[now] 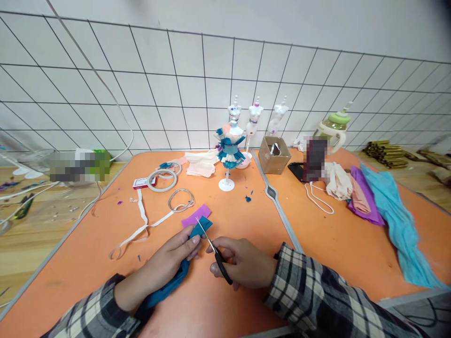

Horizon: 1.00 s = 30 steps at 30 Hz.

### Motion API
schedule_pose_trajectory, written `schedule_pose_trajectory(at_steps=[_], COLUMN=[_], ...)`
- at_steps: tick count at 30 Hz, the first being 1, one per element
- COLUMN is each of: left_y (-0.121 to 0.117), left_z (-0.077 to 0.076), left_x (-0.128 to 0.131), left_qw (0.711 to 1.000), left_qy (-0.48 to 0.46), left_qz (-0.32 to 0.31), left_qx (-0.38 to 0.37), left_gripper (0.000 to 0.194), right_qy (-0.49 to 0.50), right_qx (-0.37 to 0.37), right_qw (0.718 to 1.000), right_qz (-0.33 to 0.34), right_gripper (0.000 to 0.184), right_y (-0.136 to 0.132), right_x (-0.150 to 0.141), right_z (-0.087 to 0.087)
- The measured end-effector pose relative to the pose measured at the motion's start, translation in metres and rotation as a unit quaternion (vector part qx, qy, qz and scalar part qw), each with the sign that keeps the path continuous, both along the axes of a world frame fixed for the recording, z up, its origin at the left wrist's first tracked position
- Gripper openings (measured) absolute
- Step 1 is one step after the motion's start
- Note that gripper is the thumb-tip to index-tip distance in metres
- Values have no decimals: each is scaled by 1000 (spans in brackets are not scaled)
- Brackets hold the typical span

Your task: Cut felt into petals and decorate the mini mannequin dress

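Note:
My left hand (172,251) pinches a folded strip of teal crepe paper (200,230), whose long tail runs back under my left forearm. My right hand (246,263) has its fingers in the black handles of small scissors (220,265). Their blades lie across the strip near its free end; whether they are cutting in cannot be made out. Just beyond my left fingertips, a purple piece of paper (195,216) lies on the orange table (225,211). Farther back stands a small dress form (230,145) in a ruffled teal and white dress.
Rolls of tape (162,180) and a loose white ribbon (143,211) lie to the left. At the back stand more white dress forms (254,115) and a cardboard box (275,159). On the right are a phone (315,159), a jug (334,126) and blue crepe paper (394,220).

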State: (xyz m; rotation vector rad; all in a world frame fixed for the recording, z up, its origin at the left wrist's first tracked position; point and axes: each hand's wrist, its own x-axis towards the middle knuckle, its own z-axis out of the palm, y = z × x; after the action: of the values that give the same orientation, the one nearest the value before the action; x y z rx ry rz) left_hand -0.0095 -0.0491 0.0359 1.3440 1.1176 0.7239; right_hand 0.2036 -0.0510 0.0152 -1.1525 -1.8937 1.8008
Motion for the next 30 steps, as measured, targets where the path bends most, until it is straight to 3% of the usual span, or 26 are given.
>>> schedule_pose_trajectory(at_steps=[5, 12, 18, 25, 30], left_y=[3, 7, 6, 7, 6], left_z=[-3, -2, -9, -14, -16], left_x=[-6, -13, -16, -10, -6], left_qw=[999, 995, 999, 998, 999], left_qy=[9, 63, 14, -2, -21], left_qz=[-38, -67, -38, -60, -42], left_qx=[-3, 27, -13, -17, -28], left_gripper=[43, 39, 43, 41, 37], right_qy=[-2, -12, -19, -25, -19], right_qx=[99, 90, 91, 109, 109], right_qw=[995, 996, 996, 994, 994], right_qz=[-17, 5, 10, 6, -6], right_gripper=[30, 32, 31, 24, 21], right_y=[4, 2, 1, -3, -3], right_x=[4, 7, 6, 2, -1], right_z=[-4, -3, -4, 0, -1])
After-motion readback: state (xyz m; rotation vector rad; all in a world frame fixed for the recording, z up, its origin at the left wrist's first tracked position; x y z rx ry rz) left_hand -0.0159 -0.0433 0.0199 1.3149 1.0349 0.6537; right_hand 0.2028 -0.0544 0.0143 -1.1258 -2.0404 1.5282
